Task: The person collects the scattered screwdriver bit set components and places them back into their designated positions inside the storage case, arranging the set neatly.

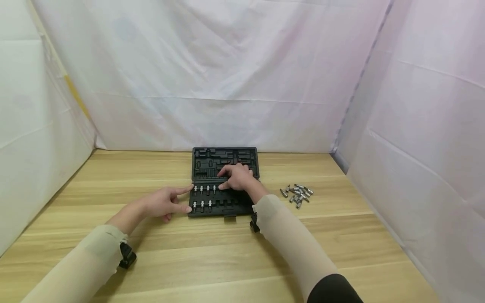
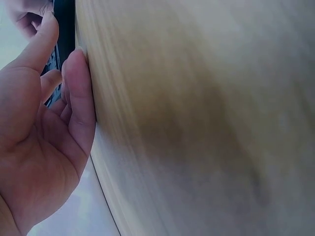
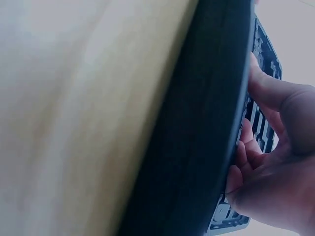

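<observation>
A black plastic tool case (image 1: 242,206) lies unfolded, its lid (image 1: 204,164) laid back and moulded with recesses. Silver bit sockets (image 1: 208,189) stand in a row along the tray's hinge side, and a shorter row (image 1: 202,205) sits nearer its front. My left hand (image 1: 161,202) touches the case's left edge, index finger stretched to the upper corner and thumb at the lower corner. Over the tray, my right hand (image 1: 238,179) has its thumb at the right end of the back row; its index finger reaches over the lid, apart from the thumb. The palm hides part of the tray.
A loose pile of silver bit sockets (image 1: 299,194) lies on the wooden table (image 1: 182,261) to the right of the case. White sheets (image 1: 212,75) hang behind the table and at both sides. A black strap device (image 1: 127,256) is on the left wrist.
</observation>
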Demonstrator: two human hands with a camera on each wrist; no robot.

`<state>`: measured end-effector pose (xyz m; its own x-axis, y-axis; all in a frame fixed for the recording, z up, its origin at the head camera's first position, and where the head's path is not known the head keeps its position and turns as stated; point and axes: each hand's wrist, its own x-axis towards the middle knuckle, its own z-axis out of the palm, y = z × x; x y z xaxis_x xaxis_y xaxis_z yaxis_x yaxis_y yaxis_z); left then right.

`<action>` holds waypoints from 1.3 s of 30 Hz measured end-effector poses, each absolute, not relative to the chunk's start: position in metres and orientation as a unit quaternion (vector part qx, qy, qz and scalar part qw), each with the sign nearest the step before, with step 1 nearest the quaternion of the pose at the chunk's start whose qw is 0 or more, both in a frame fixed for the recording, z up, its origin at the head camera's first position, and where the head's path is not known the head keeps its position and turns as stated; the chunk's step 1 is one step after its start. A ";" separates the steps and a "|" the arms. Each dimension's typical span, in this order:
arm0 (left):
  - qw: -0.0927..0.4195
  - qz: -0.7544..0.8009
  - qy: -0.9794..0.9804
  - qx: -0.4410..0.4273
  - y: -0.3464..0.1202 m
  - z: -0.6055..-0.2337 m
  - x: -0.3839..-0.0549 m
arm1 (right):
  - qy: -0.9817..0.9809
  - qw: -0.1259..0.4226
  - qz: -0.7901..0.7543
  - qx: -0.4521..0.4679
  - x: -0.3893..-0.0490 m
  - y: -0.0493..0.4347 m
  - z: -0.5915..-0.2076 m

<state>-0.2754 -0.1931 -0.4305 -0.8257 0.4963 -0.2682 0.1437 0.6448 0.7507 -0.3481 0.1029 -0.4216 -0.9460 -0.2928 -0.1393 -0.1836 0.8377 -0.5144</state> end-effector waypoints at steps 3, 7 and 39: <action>0.232 0.380 0.877 0.182 -0.193 -0.431 -0.275 | 0.951 0.103 -0.258 -0.137 -0.346 0.106 -0.423; 0.232 0.385 0.875 0.181 -0.192 -0.432 -0.275 | 0.945 0.088 -0.270 -0.161 -0.343 0.115 -0.426; 0.233 0.390 0.873 0.178 -0.191 -0.434 -0.277 | 0.939 0.067 -0.221 -0.256 -0.337 0.314 -0.412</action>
<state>-0.2771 -0.1911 -0.4336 -0.8280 0.4926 -0.2679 0.1295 0.6329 0.7633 -0.3371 0.3139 -0.4118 -0.8596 -0.5107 -0.0135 -0.4511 0.7711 -0.4494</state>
